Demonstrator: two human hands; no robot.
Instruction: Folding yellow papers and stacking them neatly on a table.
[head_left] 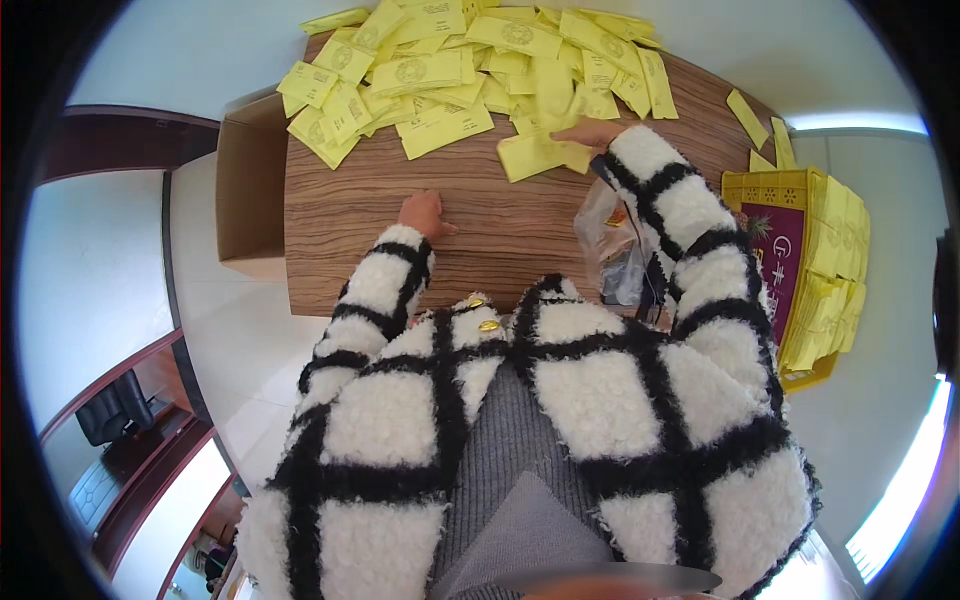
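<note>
A heap of flat yellow paper packets [415, 75] covers the far part of the wood-grain table [500, 220]. My right hand [592, 133] is at the heap's near edge, its fingers closed on a yellow packet [535, 156] that sticks out toward me. Just beyond those fingers, another packet [552, 88] looks smeared by motion. My left hand [424, 213] rests on the bare wood left of centre, fingers curled, with nothing visible in it. Beside my right forearm lies a clear plastic bag [607, 240] with small dark and orange things inside, partly hidden by the sleeve.
At the right, a yellow plastic crate [775, 186] holds rows of upright yellow packets [832, 260] and a purple printed box side [778, 245]. A few loose packets [746, 118] lie near the far right corner. An open cardboard box [250, 190] stands against the table's left edge.
</note>
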